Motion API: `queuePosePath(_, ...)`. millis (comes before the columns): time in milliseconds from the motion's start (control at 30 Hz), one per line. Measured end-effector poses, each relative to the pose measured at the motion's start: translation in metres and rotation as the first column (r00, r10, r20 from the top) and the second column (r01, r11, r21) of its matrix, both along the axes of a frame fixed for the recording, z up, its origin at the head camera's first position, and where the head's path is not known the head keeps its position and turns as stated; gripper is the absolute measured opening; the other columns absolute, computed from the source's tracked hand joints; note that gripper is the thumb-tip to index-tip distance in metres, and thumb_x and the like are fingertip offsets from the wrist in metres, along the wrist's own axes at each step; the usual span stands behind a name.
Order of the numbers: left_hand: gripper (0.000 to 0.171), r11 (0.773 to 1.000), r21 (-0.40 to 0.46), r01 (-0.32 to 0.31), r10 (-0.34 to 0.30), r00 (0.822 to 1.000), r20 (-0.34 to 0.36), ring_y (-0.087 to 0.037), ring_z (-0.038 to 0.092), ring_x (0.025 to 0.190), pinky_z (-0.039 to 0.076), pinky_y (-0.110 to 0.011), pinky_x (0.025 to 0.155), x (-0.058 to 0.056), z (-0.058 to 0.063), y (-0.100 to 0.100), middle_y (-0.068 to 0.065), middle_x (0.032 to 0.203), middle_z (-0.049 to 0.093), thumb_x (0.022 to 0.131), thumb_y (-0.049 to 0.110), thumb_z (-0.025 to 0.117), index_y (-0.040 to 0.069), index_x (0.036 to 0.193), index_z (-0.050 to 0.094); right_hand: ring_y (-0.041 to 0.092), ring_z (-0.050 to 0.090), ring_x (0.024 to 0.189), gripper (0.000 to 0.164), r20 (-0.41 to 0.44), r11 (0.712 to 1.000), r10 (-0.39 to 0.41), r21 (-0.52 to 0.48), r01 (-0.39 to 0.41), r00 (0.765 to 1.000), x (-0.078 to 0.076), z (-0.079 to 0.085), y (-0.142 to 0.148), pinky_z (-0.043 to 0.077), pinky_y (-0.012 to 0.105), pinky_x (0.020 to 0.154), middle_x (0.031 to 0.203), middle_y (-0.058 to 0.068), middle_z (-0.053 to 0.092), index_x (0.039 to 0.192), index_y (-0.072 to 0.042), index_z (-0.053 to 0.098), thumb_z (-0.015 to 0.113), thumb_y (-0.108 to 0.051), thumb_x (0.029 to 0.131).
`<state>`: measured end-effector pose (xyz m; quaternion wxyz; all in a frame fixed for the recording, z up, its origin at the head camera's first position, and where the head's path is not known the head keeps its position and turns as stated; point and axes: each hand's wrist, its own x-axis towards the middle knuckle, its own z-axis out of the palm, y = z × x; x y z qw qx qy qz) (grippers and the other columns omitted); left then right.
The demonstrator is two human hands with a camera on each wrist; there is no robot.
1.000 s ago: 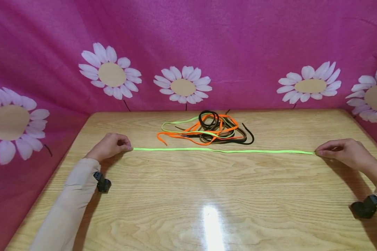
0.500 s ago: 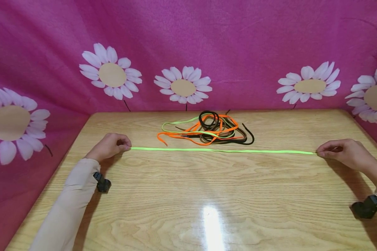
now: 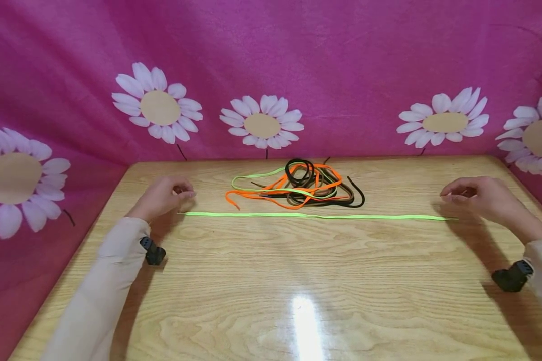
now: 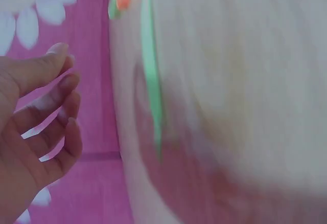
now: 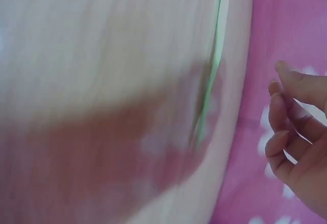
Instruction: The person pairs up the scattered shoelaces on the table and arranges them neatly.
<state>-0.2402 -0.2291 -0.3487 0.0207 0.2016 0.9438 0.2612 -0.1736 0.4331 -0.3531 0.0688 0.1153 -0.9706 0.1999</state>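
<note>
A flat neon-green shoelace [image 3: 271,214] lies stretched nearly straight across the wooden table, left to right. Above its left end is my left hand [image 3: 164,197], raised off the lace with its fingers loosely bent and nothing between them. My right hand [image 3: 483,200] hovers past the right end in the same way, thumb and fingertips together, holding nothing. In the left wrist view the pointed tip of the green lace [image 4: 152,81] lies on the table apart from the hand [image 4: 43,111]. The right wrist view also shows the lace [image 5: 214,65] apart from the fingers.
Behind the straight lace sits a tangled pile of orange, black, brown and green laces [image 3: 307,188]. A pink curtain [image 3: 343,75] with white flowers hangs along the table's back edge and sides. Small black cameras [image 3: 153,250] are worn on both wrists.
Both hands have let go of the green shoelace's ends and lifted away, moving up and slightly inward. The lace stays stretched on the table, its tips now showing.
</note>
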Motion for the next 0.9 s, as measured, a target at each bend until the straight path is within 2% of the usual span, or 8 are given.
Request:
queuePosePath(100,0.008,0.999,0.027,0.032,-0.031,0.999,-0.027,-0.027,0.058,0.086,0.045,-0.04,0.078,-0.008,0.008,0.027,-0.011,0.088,0.066,0.091,0.009,0.066,0.002,0.095,0.068,-0.004,0.051,0.067,0.01,-0.061,0.995,0.094,0.023,-0.092,0.994,-0.013,0.007,-0.037,0.042,0.018,0.059,0.077,-0.002,0.068,0.087,-0.009,0.073,0.074,0.0,0.081)
queuePosePath(167,0.008,0.997,0.04,0.073,-0.071,0.997,-0.032,-0.027,0.059,0.088,0.046,-0.041,0.079,-0.013,0.011,0.051,-0.011,0.09,0.067,0.09,0.008,0.067,0.001,0.095,0.069,-0.001,0.053,0.067,0.012,-0.088,0.984,0.179,0.036,-0.176,0.98,-0.023,0.01,-0.065,0.044,0.02,0.06,0.077,-0.002,0.068,0.085,-0.01,0.073,0.074,0.001,0.081)
queuePosePath(300,0.009,0.989,0.038,0.141,-0.141,0.99,-0.008,-0.026,0.059,0.09,0.048,-0.039,0.081,-0.02,0.014,0.101,-0.009,0.09,0.067,0.089,0.009,0.069,0.002,0.095,0.07,0.009,0.059,0.07,0.01,-0.071,0.957,0.292,0.015,-0.291,0.954,-0.038,0.012,-0.121,0.048,0.027,0.062,0.08,0.001,0.07,0.085,-0.008,0.074,0.074,0.001,0.081)
queuePosePath(400,0.011,0.973,0.001,0.229,-0.229,0.973,-0.018,-0.025,0.061,0.09,0.049,-0.036,0.081,-0.023,0.01,0.134,-0.009,0.092,0.068,0.089,0.01,0.069,0.002,0.096,0.07,0.014,0.06,0.07,0.007,-0.026,0.946,0.324,0.007,-0.324,0.946,-0.045,0.011,-0.156,0.048,0.032,0.063,0.082,0.003,0.069,0.089,-0.006,0.075,0.074,-0.003,0.083)
queuePosePath(500,0.016,0.949,-0.052,0.311,-0.314,0.948,-0.047,-0.024,0.062,0.092,0.05,-0.034,0.081,-0.024,0.004,0.161,-0.011,0.096,0.069,0.09,0.011,0.069,0.0,0.102,0.069,0.014,0.059,0.069,0.006,-0.026,0.932,0.363,0.019,-0.363,0.931,-0.05,0.004,-0.183,0.047,0.033,0.063,0.081,0.002,0.068,0.089,-0.007,0.076,0.075,-0.006,0.083)
queuePosePath(600,0.017,0.93,-0.099,0.353,-0.361,0.929,-0.078,-0.022,0.063,0.092,0.05,-0.032,0.081,-0.022,-0.001,0.178,-0.011,0.098,0.069,0.09,0.011,0.069,0.0,0.103,0.069,0.015,0.058,0.068,0.007,-0.065,0.911,0.412,0.037,-0.41,0.909,-0.055,-0.005,-0.202,0.047,0.034,0.062,0.079,0.003,0.068,0.087,-0.006,0.076,0.077,-0.005,0.081)
queuePosePath(733,0.011,0.931,-0.121,0.345,-0.356,0.931,-0.082,-0.019,0.061,0.086,0.049,-0.031,0.078,-0.02,-0.006,0.189,-0.007,0.09,0.067,0.089,0.01,0.07,0.004,0.098,0.07,0.02,0.059,0.072,0.011,-0.098,0.907,0.42,0.041,-0.418,0.902,-0.056,-0.013,-0.215,0.048,0.036,0.065,0.081,0.006,0.068,0.087,-0.005,0.074,0.078,-0.001,0.078)
queuePosePath(900,0.005,0.939,-0.114,0.325,-0.335,0.939,-0.075,-0.015,0.057,0.077,0.048,-0.028,0.072,-0.019,-0.009,0.195,-0.002,0.081,0.064,0.09,0.005,0.067,0.007,0.094,0.07,0.025,0.062,0.084,0.017,-0.11,0.913,0.407,0.061,-0.402,0.907,-0.055,-0.015,-0.223,0.051,0.041,0.075,0.089,0.007,0.069,0.093,-0.006,0.074,0.078,-0.002,0.077)
